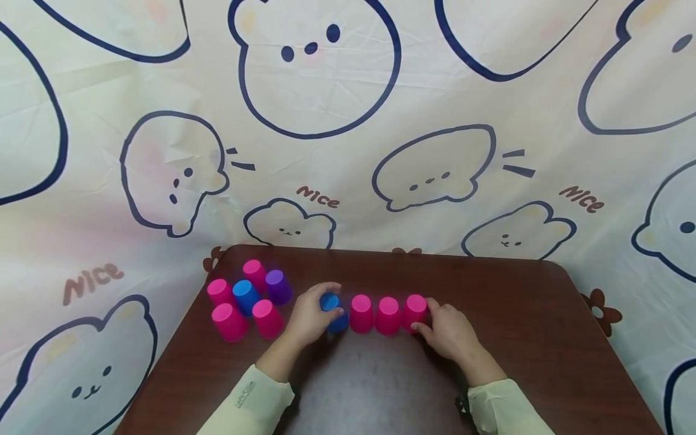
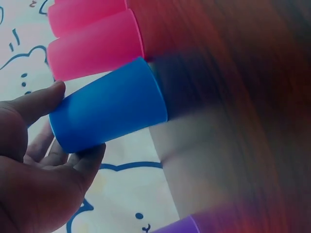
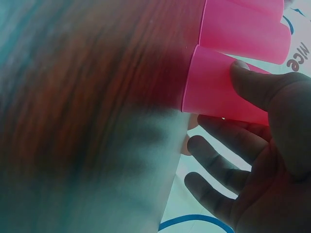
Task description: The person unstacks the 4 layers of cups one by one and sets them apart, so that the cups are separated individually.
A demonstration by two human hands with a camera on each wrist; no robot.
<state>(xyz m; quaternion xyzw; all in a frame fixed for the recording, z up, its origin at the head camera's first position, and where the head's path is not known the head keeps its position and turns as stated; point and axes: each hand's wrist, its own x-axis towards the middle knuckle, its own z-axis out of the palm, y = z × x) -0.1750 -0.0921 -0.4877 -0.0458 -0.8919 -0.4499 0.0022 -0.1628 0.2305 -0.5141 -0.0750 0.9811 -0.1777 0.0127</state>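
Observation:
My left hand (image 1: 309, 317) grips an upside-down blue cup (image 2: 109, 107) near its closed end, thumb on one side and fingers on the other. The cup leans slightly; whether its rim touches the table cannot be told. To its right, three upside-down pink cups stand in a row: a left one (image 1: 361, 314), a middle one (image 1: 388, 316) and a right one (image 1: 415, 313). My right hand (image 1: 452, 335) holds the right pink cup between thumb and index finger, its other fingers spread apart in the right wrist view.
On the table's left side stands a group of upside-down cups: a purple cup (image 1: 279, 287), another blue cup (image 1: 246, 297) and several pink ones, such as a front pink cup (image 1: 229, 322). Behind the brown table (image 1: 505, 290) hangs a printed cloth (image 1: 348, 163).

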